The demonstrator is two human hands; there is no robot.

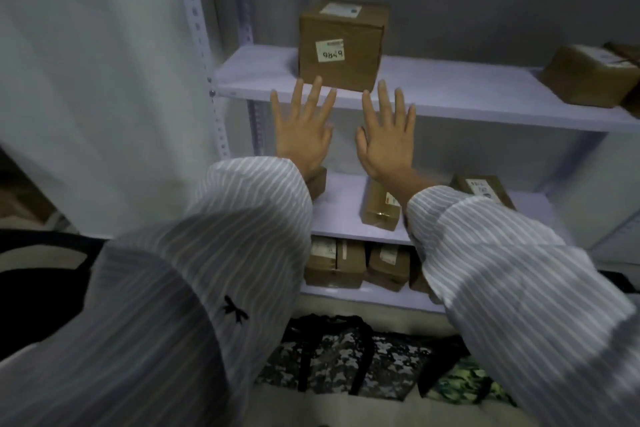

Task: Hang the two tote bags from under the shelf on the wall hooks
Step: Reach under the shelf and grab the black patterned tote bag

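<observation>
Grey-and-black camouflage fabric tote bag [346,357] lies slumped on the pale floor [304,406] at the near edge of the view. It sits just below the lowest board [363,300] of the pale lilac metal shelf unit [450,104]. A green camouflage fabric tote bag [465,380] lies against it on the right, partly hidden by the right striped sleeve [519,288].

Both bags look soft, limp and light, probably empty, so they should sag and fold when lifted and will not keep their shape. The best hold is the black webbing handles [304,364] looping across the grey bag. The green bag's handles cannot be made out.

Neither bag is held. The left hand [304,139] and right hand [388,146] are raised far above the bags in front of the middle shelves, with fingers [317,94] straight, spread and grasping nothing. The fingertips reach the foot of a brown cardboard box [341,45] with a white label, and whether they touch it cannot be told.

Room is tight. The lowest board overhangs the far part of the bags, so they likely need drawing toward the near side before they can rise. A perforated upright post [204,55] stands on the left and a dark chair [45,281] crowds the near left. No wall hooks are in view.
</observation>
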